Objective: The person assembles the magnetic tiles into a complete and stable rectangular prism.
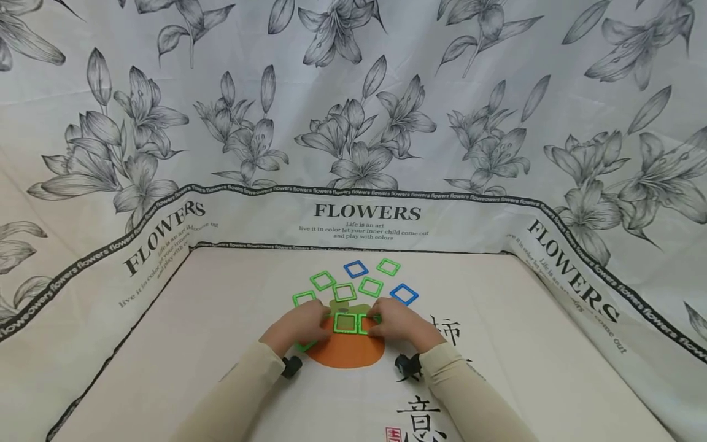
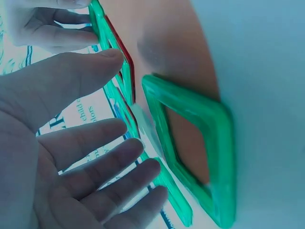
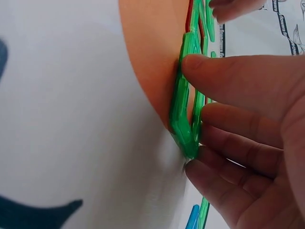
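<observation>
In the head view, two green square magnetic tiles stand side by side over an orange printed shape. My left hand is beside the left tile; its fingers are spread in the left wrist view, the thumb tip close to that tile's edge. Whether it touches cannot be told. My right hand pinches the right tile between thumb and fingers. The two tiles meet edge to edge. Another green tile lies flat below my left hand, partly covered by it in the head view.
Behind the hands lie several loose green tiles and two blue tiles. The cloth carries the orange print and black characters. A flowered curtain borders the back and sides.
</observation>
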A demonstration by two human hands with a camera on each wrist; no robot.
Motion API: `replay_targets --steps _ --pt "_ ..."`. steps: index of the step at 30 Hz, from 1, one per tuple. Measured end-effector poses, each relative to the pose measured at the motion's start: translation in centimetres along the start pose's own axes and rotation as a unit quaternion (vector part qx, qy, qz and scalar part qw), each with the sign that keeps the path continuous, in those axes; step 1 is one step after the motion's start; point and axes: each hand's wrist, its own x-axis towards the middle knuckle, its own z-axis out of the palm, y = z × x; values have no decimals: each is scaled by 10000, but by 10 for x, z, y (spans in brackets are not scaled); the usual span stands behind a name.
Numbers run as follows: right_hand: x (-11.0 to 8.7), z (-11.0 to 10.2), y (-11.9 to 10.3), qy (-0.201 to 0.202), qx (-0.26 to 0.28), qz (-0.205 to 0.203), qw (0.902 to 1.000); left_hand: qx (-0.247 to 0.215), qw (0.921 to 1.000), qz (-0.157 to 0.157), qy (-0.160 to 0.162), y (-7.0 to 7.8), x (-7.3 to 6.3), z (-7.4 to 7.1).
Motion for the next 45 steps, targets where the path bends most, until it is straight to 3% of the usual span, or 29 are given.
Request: replay_targets --steps 11,27,37,45 --pt "1 1 2 26 -17 53 10000 528 9981 -183 263 -6 -15 -3" --pt "1 0 3 17 110 25 9999 106 9967 -739 324 -8 -25 5" --pt "0 -4 1 33 128 0 9999 -428 9949 -873 249 -10 -23 2" --pt "1 -3 4 -14 97 24 9999 -584 9937 -949 144 -11 -21 1"
